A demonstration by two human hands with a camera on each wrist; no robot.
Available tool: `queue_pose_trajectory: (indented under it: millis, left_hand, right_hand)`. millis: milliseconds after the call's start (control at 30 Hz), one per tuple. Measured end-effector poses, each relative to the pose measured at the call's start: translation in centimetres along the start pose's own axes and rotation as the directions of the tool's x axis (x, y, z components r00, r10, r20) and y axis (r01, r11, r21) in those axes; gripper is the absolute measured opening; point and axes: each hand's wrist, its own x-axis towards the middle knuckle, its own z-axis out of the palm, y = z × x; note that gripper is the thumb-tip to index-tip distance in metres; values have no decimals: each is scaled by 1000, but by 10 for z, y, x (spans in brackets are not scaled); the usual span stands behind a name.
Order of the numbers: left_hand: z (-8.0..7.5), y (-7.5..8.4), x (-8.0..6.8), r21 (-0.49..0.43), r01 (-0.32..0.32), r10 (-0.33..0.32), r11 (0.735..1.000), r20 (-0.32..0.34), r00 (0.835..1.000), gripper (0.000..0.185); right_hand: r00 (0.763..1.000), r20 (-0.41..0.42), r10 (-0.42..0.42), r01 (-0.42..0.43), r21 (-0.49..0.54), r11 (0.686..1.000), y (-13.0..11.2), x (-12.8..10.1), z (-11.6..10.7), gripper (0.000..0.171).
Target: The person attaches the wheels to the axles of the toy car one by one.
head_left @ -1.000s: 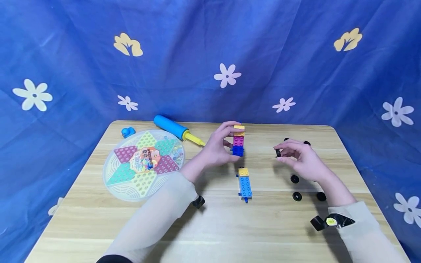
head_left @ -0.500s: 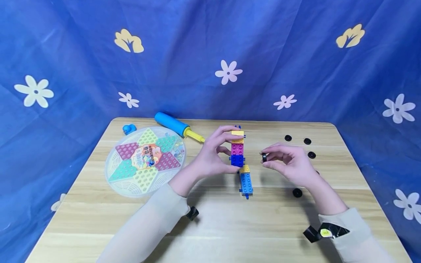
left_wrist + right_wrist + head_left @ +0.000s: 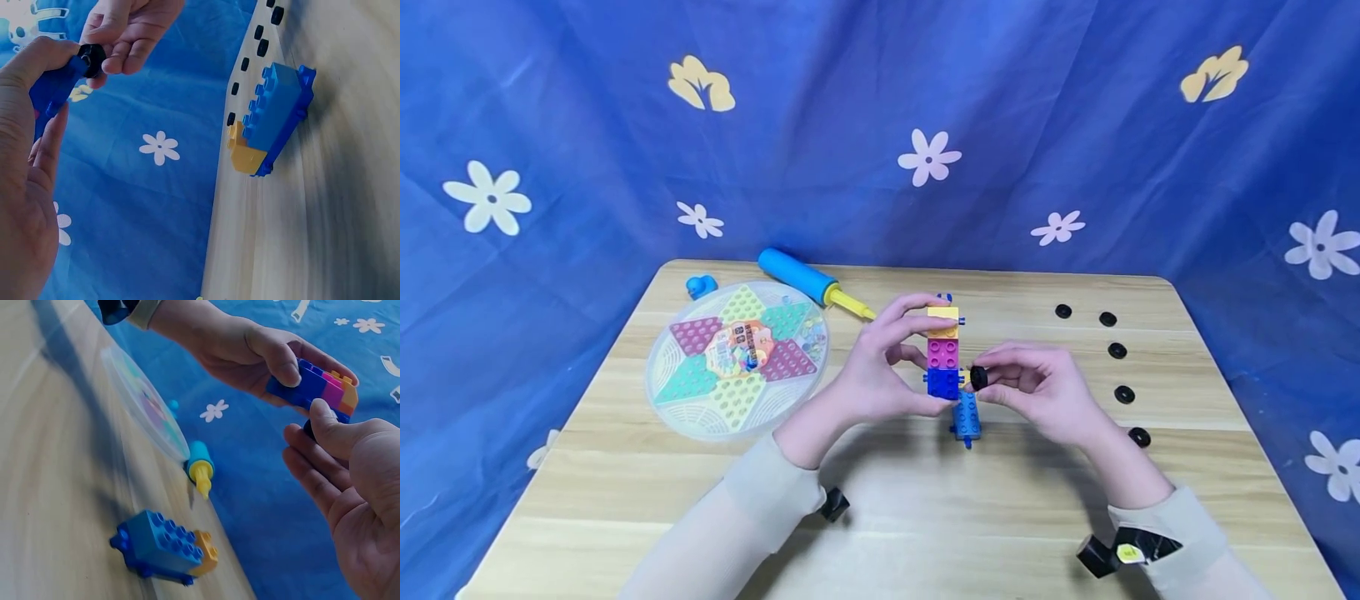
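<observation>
My left hand (image 3: 874,375) grips a toy block car (image 3: 943,354) above the table, its blocks dark blue, pink and yellow, with blue axle pegs at the sides. Between right-hand fingertips (image 3: 322,409) a small black toy wheel (image 3: 978,377) is pinched, right at the peg on the car's near right side. The left wrist view shows that wheel (image 3: 92,57) against the dark blue end of the car. My right hand (image 3: 1048,392) hides part of it in the right wrist view. Below the held car, a second block car (image 3: 967,417), light blue with a yellow block, rests on the table.
Several black wheels (image 3: 1117,351) lie in a curved line at the right. On the left are a round Chinese checkers board (image 3: 737,360), a blue toy duck (image 3: 702,287) and a blue-and-yellow hand pump (image 3: 797,277). A blue flowered cloth (image 3: 850,100) hangs behind the table.
My left hand has lifted the block car and brought it nearer. The right hand has carried the black wheel left, from over the table's right side up to the car's side peg.
</observation>
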Motion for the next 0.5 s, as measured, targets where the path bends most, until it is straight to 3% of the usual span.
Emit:
queue_pose_trajectory:
  millis: [333,500]
  left_hand:
    - [4,3,-7,-28,-14,14,1000,-16,1000,82]
    - [4,2,-11,-33,-20,19,999,-13,1000,82]
  right_hand:
    - [1000,18,-24,23,44,999,-1,0,15,36]
    - [999,2,-48,48,13,999,-2,1,19,35]
